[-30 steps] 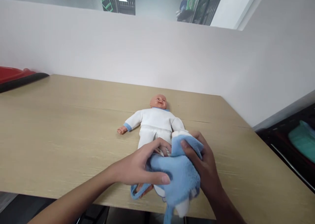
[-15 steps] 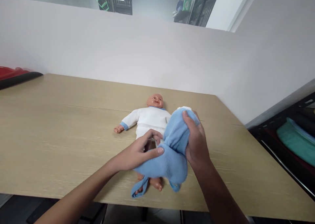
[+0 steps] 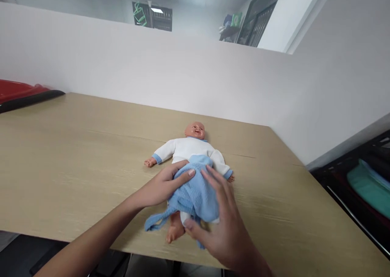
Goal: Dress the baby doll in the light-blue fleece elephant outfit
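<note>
A baby doll (image 3: 195, 147) in a white top with blue cuffs lies on its back on the table, head toward the wall. Over its lower body is a light-blue fleece hat (image 3: 199, 191) with dangling straps and some white lining. My left hand (image 3: 166, 183) grips the hat's left side, thumb on top and the other fingers partly hidden. On the right, my right hand (image 3: 224, 216) is spread around the hat, fingers at its upper right and thumb low near the white lining. It is slightly blurred; firm contact is unclear. One bare doll foot shows below.
The wooden table (image 3: 100, 163) meets a white wall (image 3: 146, 66) at the back. A red object with a black edge (image 3: 27, 94) sits at the far left. Dark shelving (image 3: 344, 195) holding green fabric (image 3: 370, 183) stands at the right.
The hat has come down and left, lower over the doll, and has turned. My right hand has let go of its upper part and moved lower, fingers spreading. The doll's left arm now shows.
</note>
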Motion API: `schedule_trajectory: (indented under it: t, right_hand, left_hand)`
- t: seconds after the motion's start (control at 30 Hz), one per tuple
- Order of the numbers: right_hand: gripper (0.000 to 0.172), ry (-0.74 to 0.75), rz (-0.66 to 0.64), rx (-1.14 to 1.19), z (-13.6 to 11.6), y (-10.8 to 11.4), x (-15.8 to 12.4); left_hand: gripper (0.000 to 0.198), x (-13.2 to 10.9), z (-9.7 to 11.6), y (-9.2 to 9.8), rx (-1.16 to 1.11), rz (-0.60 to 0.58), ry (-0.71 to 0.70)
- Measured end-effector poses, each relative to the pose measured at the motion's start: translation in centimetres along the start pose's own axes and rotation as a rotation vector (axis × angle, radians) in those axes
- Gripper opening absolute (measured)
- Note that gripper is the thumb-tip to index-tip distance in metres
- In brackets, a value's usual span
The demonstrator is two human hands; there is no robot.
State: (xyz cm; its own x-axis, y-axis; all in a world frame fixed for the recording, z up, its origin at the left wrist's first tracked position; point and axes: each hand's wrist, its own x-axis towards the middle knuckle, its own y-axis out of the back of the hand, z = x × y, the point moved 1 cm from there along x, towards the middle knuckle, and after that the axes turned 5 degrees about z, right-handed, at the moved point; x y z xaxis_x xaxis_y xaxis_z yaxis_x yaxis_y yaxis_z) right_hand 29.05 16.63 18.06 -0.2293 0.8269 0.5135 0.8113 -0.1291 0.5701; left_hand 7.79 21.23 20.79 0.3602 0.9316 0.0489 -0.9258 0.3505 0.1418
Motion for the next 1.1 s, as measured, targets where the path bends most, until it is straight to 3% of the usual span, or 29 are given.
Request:
schedule_trajectory:
  t: [0.13, 0.23, 0.3, 0.4, 0.43, 0.5, 0.57, 0.63, 0.7, 0.77, 0.8, 0.87, 0.9, 0.93, 1.0, 1.1]
  right_hand:
    - [0.043, 0.108, 0.015, -0.120, 0.0, 1.2, 0.0]
    - [0.020, -0.023, 0.025, -0.131, -0.1, 2.9, 2.6]
    - [0.029, -0.208, 0.026, -0.049, -0.3, 3.7, 4.5]
    - [0.037, -0.478, -0.013, 0.278, 0.1, 3.9, 7.6]
    - [0.034, -0.544, -0.057, 0.402, 0.5, 3.8, 8.6]
    - [0.029, -0.638, -0.186, 0.562, 1.7, 3.3, 10.2]
    - [0.028, -0.657, -0.239, 0.543, 2.7, 3.1, 10.9]
    - [0.030, -0.546, -0.072, 0.376, 2.7, 3.0, 10.5]
    - [0.036, -0.281, 0.225, 0.162, 1.3, 2.9, 8.5]
    - [0.037, 0.031, 0.366, -0.023, -0.9, 2.3, 5.4]
    - [0.039, 0.182, 0.292, -0.072, -2.1, 1.7, 3.7]
    - [0.040, 0.518, -0.015, -0.189, -3.6, 0.1, 0.6]
    - [0.043, 0.604, -0.129, -0.277, -3.8, -0.7, -0.5]
    - [0.044, 0.637, -0.204, -0.355, -3.6, -1.3, -1.2]
    - [0.035, 0.619, -0.220, -0.454, -2.5, -1.9, -1.6]
    - [0.021, 0.487, -0.171, -0.291, -0.5, -1.5, -0.3]
  left_hand:
    - [0.044, 0.1, 0.8, 1.1, 0.148, -0.010, 0.047]
    - [0.045, -0.9, 1.6, 1.8, 0.393, 0.083, -0.016]
    - [0.056, -1.9, 2.2, 1.8, 0.459, 0.113, -0.118]
    - [0.086, -3.0, 2.9, 0.9, 0.505, 0.113, -0.265]
    - [0.083, -3.0, 2.9, 0.6, 0.520, 0.124, -0.289]
    - [0.054, -2.5, 2.7, -0.1, 0.519, 0.153, -0.285]
    - [0.029, -1.4, 2.2, -0.5, 0.465, 0.165, -0.252]
    - [0.023, -0.2, 1.6, -0.5, 0.405, 0.185, -0.235]
    - [0.024, 1.0, 1.0, -0.2, 0.368, 0.219, -0.218]
    - [0.026, 2.0, 0.4, 0.3, 0.341, 0.219, -0.150]
    - [0.028, 2.4, 0.1, 0.5, 0.322, 0.198, -0.105]
    - [0.033, 3.2, -0.5, 0.9, 0.265, 0.135, -0.031]
    - [0.034, 3.5, -0.8, 1.1, 0.235, 0.110, -0.009]
    - [0.035, 3.7, -1.0, 1.4, 0.212, 0.094, 0.002]
    - [0.034, 4.0, -1.4, 1.9, 0.207, 0.081, 0.011]
    - [0.038, 3.6, -1.5, 2.7, 0.321, 0.098, -0.031]
